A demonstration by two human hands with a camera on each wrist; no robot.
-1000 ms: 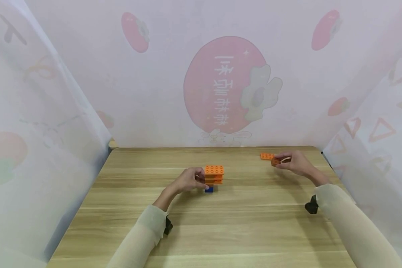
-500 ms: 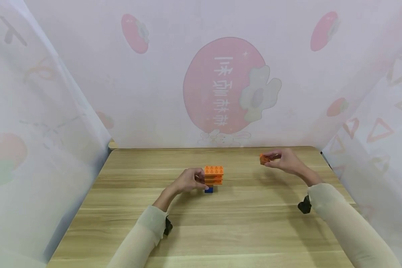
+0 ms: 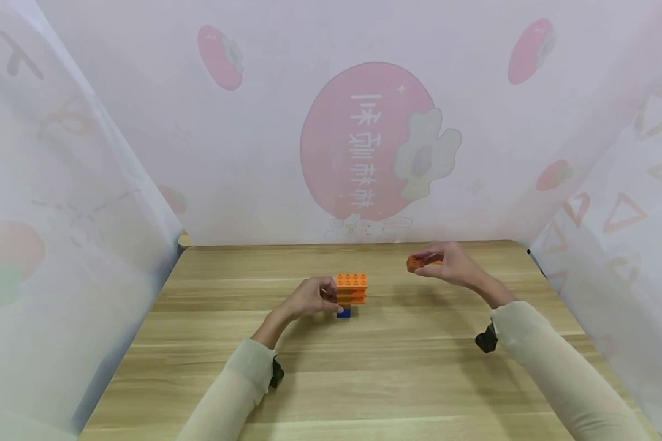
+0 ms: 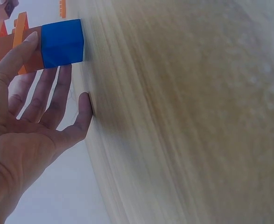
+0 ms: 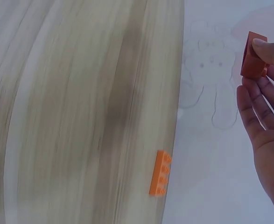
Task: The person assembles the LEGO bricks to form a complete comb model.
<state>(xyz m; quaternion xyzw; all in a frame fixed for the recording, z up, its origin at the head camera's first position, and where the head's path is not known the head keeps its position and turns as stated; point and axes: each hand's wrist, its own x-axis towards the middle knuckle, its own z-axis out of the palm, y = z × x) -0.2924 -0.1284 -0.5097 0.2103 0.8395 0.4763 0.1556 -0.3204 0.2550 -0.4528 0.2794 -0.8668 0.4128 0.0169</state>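
A stack of toy building bricks (image 3: 351, 282) stands upright near the middle of the table, with a blue brick (image 4: 62, 43) at its base and orange and brown ones above. My left hand (image 3: 309, 297) grips the stack from its left side, the thumb (image 4: 16, 56) across the near face just above the blue brick. To the right and farther back, my right hand (image 3: 453, 264) pinches a small brown-orange brick (image 5: 255, 56) between thumb and fingers, held above the table. An orange studded brick (image 5: 160, 173) lies near the table's far edge; in the head view the right hand mostly covers it.
The wood-grain table (image 3: 331, 380) ends at the back against a pale printed sheet (image 3: 254, 153). Similar sheets hang along the left (image 3: 60, 184) and right sides. A dark wrist device (image 3: 486, 339) sits under the right sleeve.
My right hand has moved left toward the stack, carrying the brown-orange brick past the orange one on the table. The left hand and the stack have stayed in place.
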